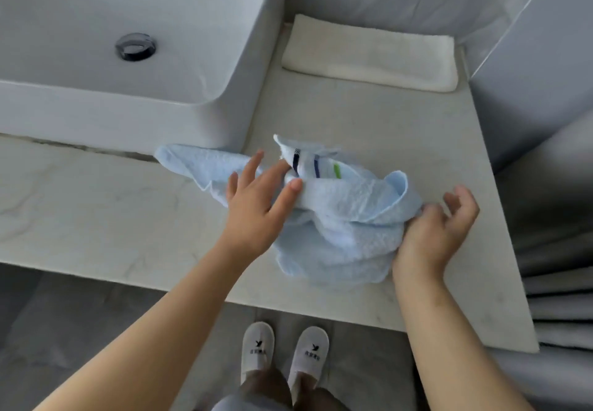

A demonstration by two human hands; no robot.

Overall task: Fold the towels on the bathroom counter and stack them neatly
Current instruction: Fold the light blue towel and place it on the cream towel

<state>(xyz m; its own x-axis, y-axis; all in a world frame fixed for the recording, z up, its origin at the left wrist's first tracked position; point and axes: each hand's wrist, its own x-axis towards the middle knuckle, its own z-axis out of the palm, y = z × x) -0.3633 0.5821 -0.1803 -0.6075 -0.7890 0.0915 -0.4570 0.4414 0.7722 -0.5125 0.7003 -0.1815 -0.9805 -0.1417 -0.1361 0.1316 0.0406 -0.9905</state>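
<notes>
Blue towel [340, 218], the piece in hand, lay crumpled on the bench [417, 141] just right of the basin [192, 96]. One corner trailed left along the basin's front, and a striped band showed in the bunched middle.

Your left hand [260, 202] rested on the towel's left half. Its fingers were spread and nearly straight, and the thumb lay on a raised fold beside the stripes. This grip was apart, for no clear pinch could be seen.

Your right hand [439, 227] stood at the towel's right edge with the thumb side touching the cloth. Its fingers were loosely curled and lifted off the fabric, so this grip too was apart and clamped on nothing.

The white towel [369, 54] lay well apart at the back of the bench, against the wall. It was flat and already folded into a long rectangle.

Progress, as judged from this view:

- **Done:** one towel was folded, which put the task near its midpoint.
- **Current step:** the blue towel had no square fold yet, and you appeared to be at the spreading step. Both hands were placed to draw the cloth out flat.
- **Left to do:** smooth the towel, find the corners, fold it to match the white rectangle, and set one towel on the other.
- **Stack:** none had been formed.

The bunched, soft weave would probably need a firm pull before its edges could be matched.
</notes>
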